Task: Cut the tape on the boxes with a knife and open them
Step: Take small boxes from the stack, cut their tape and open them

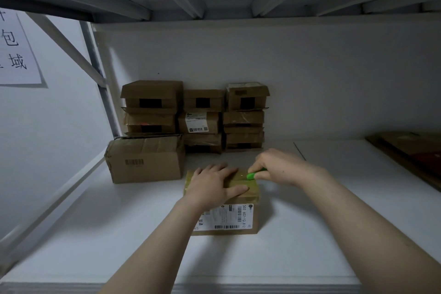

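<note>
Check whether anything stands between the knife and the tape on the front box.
Nothing visible does. The right hand holds the green knife with its tip at the tape on top of the box. The left hand presses flat on that top, beside the knife.

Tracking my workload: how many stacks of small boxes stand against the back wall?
3: left stack behind the big box, middle stack, right stack. More boxes may hide behind them.
</note>
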